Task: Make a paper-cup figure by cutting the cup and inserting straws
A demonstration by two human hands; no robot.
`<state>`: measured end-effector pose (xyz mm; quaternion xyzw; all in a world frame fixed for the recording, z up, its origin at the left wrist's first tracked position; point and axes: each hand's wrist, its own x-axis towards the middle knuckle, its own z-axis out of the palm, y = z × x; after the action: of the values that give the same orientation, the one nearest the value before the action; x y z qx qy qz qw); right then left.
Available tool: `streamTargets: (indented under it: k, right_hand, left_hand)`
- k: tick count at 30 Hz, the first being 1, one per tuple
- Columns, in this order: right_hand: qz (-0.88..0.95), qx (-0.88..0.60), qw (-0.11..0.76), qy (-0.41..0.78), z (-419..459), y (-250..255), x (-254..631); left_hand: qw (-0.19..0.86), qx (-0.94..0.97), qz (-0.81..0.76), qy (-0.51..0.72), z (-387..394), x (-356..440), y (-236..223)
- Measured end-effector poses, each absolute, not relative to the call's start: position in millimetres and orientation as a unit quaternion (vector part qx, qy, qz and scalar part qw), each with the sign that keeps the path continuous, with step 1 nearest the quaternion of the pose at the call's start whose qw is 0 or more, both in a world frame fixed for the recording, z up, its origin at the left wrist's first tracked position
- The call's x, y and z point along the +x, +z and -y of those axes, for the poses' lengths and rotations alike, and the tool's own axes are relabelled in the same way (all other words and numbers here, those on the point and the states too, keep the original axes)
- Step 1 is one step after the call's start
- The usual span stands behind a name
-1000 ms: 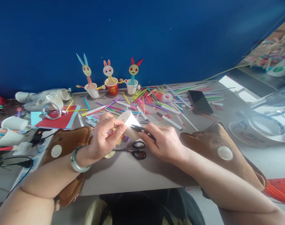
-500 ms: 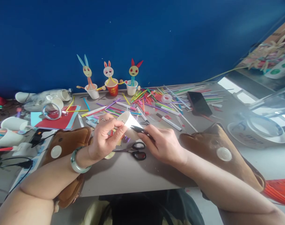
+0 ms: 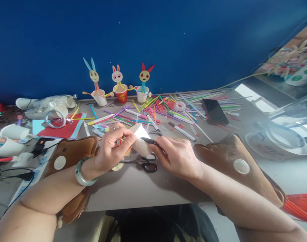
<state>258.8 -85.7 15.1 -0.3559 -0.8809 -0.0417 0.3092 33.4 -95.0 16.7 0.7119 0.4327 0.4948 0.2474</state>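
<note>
My left hand (image 3: 116,144) pinches a white paper cup (image 3: 141,145) by its rim, and the cup tilts above the table. Closed round a pair of small dark scissors (image 3: 150,140) is my right hand (image 3: 177,153). The scissors' tip touches the cup's wall; much of their handle is hidden in my fingers. Below the cup lies another pair of scissors (image 3: 149,167) with black handles, partly covered by it. A cream paper piece (image 3: 117,166) rests beside their blades.
Three cups with rabbit figures (image 3: 121,94) stand against the blue wall (image 3: 168,40). Coloured sticks, markers and a tape roll (image 3: 179,106) spread before them. A phone (image 3: 215,111) lies right. Brown cushions (image 3: 224,164) flank my arms. Paper cups (image 3: 14,132) lie left.
The cup has turned a little and dropped slightly in my left hand. The scissors in my right hand have shifted slightly along its wall.
</note>
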Motion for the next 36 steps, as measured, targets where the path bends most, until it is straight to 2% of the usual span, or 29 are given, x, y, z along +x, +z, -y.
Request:
streamTargets:
  k: [4,10,17,21,36]
  right_hand:
    - [0.883,-0.338,0.319,-0.068,84.5,16.8,259.2]
    - [0.893,-0.324,0.301,-0.083,82.2,18.1,261.2]
    - [0.897,-0.310,0.304,-0.078,80.1,21.0,262.3]
    - [0.896,-0.314,0.309,-0.056,81.8,22.5,261.4]
    - [0.880,-0.381,0.283,0.000,89.1,18.6,258.9]
  left_hand:
    - [0.277,0.697,-0.439,0.494,94.1,34.7,20.7]
    - [0.408,0.631,-0.446,0.487,94.9,37.4,26.5]
    - [0.463,0.601,-0.442,0.479,94.2,35.9,25.2]
    - [0.420,0.623,-0.450,0.483,92.8,35.3,26.2]
    - [0.148,0.765,-0.405,0.479,94.7,32.0,16.2]
